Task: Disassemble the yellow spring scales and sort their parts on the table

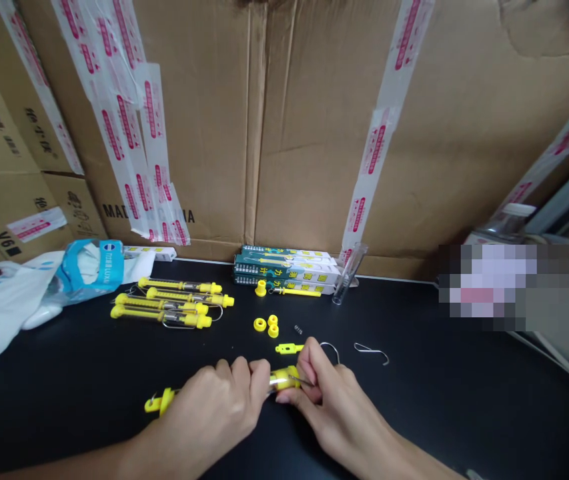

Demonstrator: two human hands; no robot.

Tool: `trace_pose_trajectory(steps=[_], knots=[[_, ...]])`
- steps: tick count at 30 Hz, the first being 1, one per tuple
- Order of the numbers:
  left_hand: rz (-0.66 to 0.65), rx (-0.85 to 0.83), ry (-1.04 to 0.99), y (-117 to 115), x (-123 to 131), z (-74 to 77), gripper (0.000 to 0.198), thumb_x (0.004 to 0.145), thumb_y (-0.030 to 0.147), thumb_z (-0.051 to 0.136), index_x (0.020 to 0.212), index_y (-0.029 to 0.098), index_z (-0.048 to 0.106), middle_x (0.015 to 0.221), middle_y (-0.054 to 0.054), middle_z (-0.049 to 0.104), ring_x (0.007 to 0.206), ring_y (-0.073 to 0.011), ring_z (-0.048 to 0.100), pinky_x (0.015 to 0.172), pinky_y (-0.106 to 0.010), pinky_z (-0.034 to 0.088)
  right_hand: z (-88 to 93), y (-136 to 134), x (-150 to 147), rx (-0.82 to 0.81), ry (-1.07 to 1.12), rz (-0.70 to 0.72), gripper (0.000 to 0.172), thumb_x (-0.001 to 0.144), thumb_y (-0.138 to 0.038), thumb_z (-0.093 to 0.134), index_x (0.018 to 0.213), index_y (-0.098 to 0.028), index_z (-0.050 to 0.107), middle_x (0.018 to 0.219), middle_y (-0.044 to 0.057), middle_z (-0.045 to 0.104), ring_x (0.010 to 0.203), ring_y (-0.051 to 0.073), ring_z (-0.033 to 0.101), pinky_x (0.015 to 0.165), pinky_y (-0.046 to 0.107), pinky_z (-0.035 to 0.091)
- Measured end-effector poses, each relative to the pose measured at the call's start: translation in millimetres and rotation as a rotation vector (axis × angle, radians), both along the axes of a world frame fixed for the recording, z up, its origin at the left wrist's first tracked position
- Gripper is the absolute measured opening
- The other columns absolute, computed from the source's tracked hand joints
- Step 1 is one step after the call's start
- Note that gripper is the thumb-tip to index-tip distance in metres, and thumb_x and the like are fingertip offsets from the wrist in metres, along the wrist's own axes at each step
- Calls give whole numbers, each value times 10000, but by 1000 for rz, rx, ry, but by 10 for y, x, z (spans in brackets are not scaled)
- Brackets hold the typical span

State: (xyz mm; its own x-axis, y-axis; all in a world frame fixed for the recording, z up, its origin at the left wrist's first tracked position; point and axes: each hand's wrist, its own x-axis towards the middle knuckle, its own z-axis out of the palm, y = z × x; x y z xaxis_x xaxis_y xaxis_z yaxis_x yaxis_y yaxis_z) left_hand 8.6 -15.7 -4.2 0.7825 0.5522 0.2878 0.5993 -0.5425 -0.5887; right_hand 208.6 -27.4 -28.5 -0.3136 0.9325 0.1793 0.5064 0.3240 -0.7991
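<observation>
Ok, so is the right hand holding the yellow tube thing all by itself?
No, the left hand is wrapped around the clear-and-yellow tube, while the right hand pinches the metal wire at one end.

Left hand [217, 407] grips a tube [279, 381]; right hand [331, 403] pinches metal wire [303, 381].

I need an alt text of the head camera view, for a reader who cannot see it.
A person's left hand grips a clear tube with yellow plastic ends; the right hand is at one end. Behind, four similar tubes and small yellow plastic parts are on a black tabletop.
</observation>
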Motion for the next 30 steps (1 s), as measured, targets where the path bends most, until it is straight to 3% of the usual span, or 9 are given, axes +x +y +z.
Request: trace_pose_trajectory(steps=[7, 19, 22, 25, 27, 30], knots=[[17, -15, 9, 16, -20, 3, 234, 826, 60, 535, 864, 219, 367, 597, 53, 524, 433, -155, 559, 387, -264, 279, 49, 40, -82, -125, 212, -19, 318, 851, -179, 578, 810, -266, 275, 686, -107, 330, 487, 62, 346, 462, 193, 287], [-10, 53, -14, 23, -18, 3, 248, 768, 64, 600, 867, 202, 420, 586, 55, 530, 428, -160, 549, 387, -265, 315, 32, 33, -56, -81, 177, -36, 328, 840, -138, 619, 846, -267, 318, 641, -125, 327, 462, 61, 359, 446, 178, 303], [-13, 46, -24, 37, -30, 15, 250, 761, 44, 590, 895, 194, 440, 608, 56, 541, 456, -158, 565, 412, -273, 334, 84, 14, -19, 136, -20, -47, 317, 871, -166, 644, 1024, -267, 385, 611, -115, 419, 502, 110, 462, 492, 215, 386], [-35, 112, -81, 27, -46, 38, 220, 796, 40, 513, 972, 167, 480, 625, 49, 551, 487, -155, 573, 450, -287, 357, 189, -9, 29, 539, -285, -53, 306, 911, -222, 635, 1139, -229, 430, 838, 23, 623, 729, 199, 608, 649, 316, 484], [-41, 172, -117, 11, -53, 53, 217, 816, 42, 474, 1000, 152, 503, 634, 39, 567, 497, -153, 571, 473, -295, 361, 260, -11, 51, 695, -383, -66, 256, 918, -271, 637, 1099, -191, 475, 905, 79, 649, 810, 241, 618, 728, 383, 490], [-63, 211, -155, 0, -51, 63, 232, 820, 57, 485, 1035, 132, 528, 690, 17, 619, 535, -160, 587, 507, -306, 369, 307, 2, 57, 706, -431, -109, 198, 908, -330, 653, 860, -198, 514, 766, 37, 625, 742, 227, 593, 747, 408, 473]])
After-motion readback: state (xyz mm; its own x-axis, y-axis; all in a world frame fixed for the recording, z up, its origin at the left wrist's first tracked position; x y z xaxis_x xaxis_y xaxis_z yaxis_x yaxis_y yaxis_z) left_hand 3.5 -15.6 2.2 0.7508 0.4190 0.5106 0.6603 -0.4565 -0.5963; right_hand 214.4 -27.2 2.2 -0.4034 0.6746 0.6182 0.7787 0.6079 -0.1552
